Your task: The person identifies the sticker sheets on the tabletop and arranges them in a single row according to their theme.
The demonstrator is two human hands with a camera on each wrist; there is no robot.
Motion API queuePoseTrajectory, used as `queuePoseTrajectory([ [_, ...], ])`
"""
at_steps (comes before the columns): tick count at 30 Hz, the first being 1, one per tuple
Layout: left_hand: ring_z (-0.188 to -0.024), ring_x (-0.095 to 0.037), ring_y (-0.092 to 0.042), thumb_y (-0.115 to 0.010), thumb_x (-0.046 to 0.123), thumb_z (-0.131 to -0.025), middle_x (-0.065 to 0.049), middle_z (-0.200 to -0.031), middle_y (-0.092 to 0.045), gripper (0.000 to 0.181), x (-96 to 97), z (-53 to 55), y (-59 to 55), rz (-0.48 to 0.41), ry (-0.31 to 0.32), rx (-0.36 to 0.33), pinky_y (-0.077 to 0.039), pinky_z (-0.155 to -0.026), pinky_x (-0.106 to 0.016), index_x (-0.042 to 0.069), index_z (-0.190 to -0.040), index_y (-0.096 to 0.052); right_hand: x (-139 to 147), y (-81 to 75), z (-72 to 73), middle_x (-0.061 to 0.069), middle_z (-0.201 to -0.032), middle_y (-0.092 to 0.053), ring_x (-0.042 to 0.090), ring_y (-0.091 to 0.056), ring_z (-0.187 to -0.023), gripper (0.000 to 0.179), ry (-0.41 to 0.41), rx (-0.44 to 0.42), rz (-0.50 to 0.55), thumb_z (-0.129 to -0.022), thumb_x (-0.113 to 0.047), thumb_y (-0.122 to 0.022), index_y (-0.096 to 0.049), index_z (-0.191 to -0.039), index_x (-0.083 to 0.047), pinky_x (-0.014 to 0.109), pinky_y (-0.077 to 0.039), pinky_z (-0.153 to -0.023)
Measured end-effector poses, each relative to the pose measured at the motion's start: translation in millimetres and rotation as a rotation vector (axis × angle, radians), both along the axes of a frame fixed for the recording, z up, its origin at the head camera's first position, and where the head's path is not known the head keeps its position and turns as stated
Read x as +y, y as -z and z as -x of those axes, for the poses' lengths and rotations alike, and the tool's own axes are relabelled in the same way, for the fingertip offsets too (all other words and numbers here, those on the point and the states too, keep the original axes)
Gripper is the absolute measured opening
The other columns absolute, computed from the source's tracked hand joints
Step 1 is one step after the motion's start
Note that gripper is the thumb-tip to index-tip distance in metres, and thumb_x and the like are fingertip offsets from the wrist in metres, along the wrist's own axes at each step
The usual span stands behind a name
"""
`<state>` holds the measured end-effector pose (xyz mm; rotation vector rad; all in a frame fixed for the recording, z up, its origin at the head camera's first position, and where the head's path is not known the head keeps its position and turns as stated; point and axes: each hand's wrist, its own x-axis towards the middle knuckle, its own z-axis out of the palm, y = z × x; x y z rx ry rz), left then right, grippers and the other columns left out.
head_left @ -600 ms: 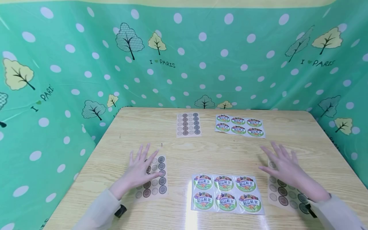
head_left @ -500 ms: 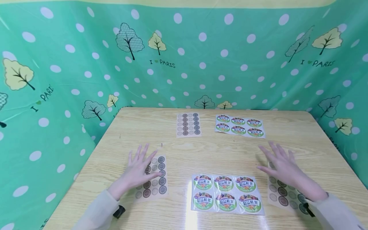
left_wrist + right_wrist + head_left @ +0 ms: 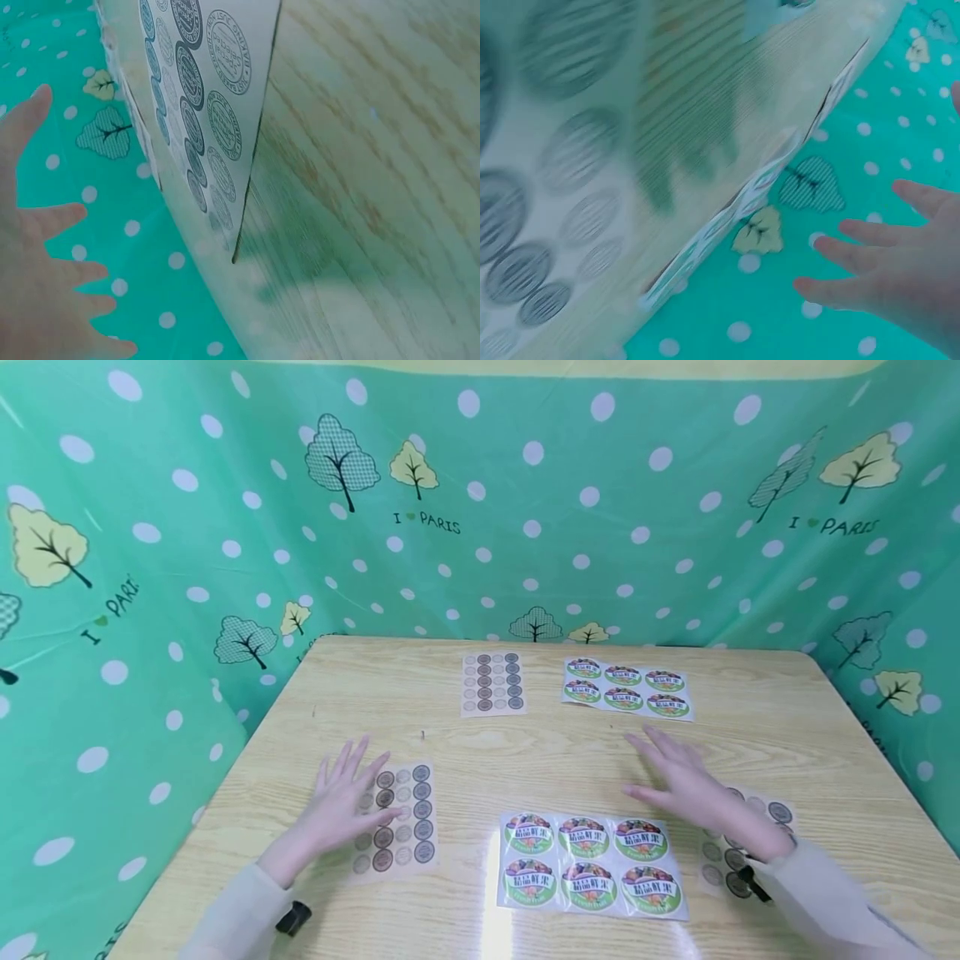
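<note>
My left hand [image 3: 337, 806] is held with fingers spread over the left edge of a sticker sheet [image 3: 403, 835] printed with rows of round brown and grey seals. Nothing is in its grasp; the left wrist view shows the same sheet [image 3: 225, 120] lying flat on the wood. My right hand [image 3: 678, 781], fingers apart and holding nothing, hovers between a similar round-seal sheet [image 3: 712, 875] and a glossy sheet of oval fruit stickers [image 3: 555, 906]. The right forearm covers part of that right-hand seal sheet. In the right wrist view the seals [image 3: 521, 274] look motion-blurred.
At the back of the wooden table [image 3: 480, 777] lie another round-seal sheet [image 3: 493, 685] and another fruit sticker sheet [image 3: 628, 689]. Behind the table and along its sides hangs a green polka-dot cloth [image 3: 480, 527].
The right hand has moved left, away from the right seal sheet, uncovering more of its upper part. My left hand has shifted slightly left. The sheets lie as before.
</note>
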<state>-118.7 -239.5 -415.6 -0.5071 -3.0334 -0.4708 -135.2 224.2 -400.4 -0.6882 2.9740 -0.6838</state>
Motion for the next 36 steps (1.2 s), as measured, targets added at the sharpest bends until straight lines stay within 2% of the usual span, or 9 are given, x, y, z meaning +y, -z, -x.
queuePoseTrajectory([
  [6,-0.130,-0.042,-0.006,-0.065,0.044,-0.074,-0.022,-0.144,-0.010,0.077,-6.5,-4.5,-2.4,-0.047,-0.018,-0.013,0.004,-0.102,-0.058,0.007,-0.135,-0.034,-25.7,0.4,5.4,0.027,-0.139,-0.020,0.050,-0.024,-0.120,0.075,-0.038,-0.017,0.021,-0.078,-0.041,-0.062,-0.029,-0.137,-0.009,0.066,-0.013,-0.096],
  [12,-0.130,-0.041,-0.006,-0.065,0.048,-0.072,-0.023,-0.144,-0.010,0.082,-12.7,-6.8,-2.4,-0.078,-0.056,-0.037,-0.002,-0.103,-0.058,0.005,-0.134,-0.034,-49.3,-0.2,7.1,0.026,-0.138,-0.025,0.049,-0.027,-0.120,0.071,-0.068,-0.032,0.051,-0.079,-0.037,-0.063,-0.031,-0.136,-0.008,0.067,-0.017,-0.093],
  [18,-0.126,-0.044,-0.015,-0.067,0.043,-0.072,-0.026,-0.140,-0.016,0.078,-18.9,-8.5,1.0,-0.096,-0.066,0.004,-0.011,-0.100,-0.061,0.003,-0.131,-0.038,-69.1,-0.9,10.4,0.025,-0.137,-0.028,0.045,-0.028,-0.122,0.070,-0.097,-0.079,0.118,-0.078,-0.033,-0.064,-0.033,-0.135,-0.008,0.063,-0.025,-0.094],
  [23,-0.122,-0.047,-0.022,-0.067,0.038,-0.074,-0.028,-0.138,-0.021,0.072,-23.2,-11.7,2.8,-0.093,-0.079,0.022,-0.016,-0.095,-0.065,0.002,-0.130,-0.039,-85.2,-2.1,13.5,0.023,-0.137,-0.031,0.041,-0.029,-0.123,0.069,-0.130,-0.132,0.176,-0.079,-0.031,-0.064,-0.033,-0.136,-0.008,0.058,-0.026,-0.097],
  [29,-0.118,-0.050,-0.027,-0.069,0.032,-0.074,-0.031,-0.134,-0.026,0.069,-29.7,-15.0,5.6,-0.110,-0.089,0.055,-0.021,-0.091,-0.067,0.000,-0.128,-0.041,-105.6,0.2,16.8,0.020,-0.135,-0.035,0.035,-0.033,-0.123,0.067,-0.175,-0.156,0.221,-0.079,-0.026,-0.065,-0.034,-0.134,-0.005,0.051,-0.028,-0.100],
  [36,-0.116,-0.052,-0.027,-0.067,0.032,-0.076,-0.031,-0.133,-0.027,0.068,-35.8,-17.0,7.4,-0.148,-0.131,0.010,-0.020,-0.090,-0.069,-0.001,-0.128,-0.040,-129.6,3.0,17.9,0.019,-0.133,-0.038,0.034,-0.036,-0.121,0.064,-0.216,-0.175,0.230,-0.079,-0.024,-0.065,-0.036,-0.133,-0.003,0.048,-0.030,-0.100],
])
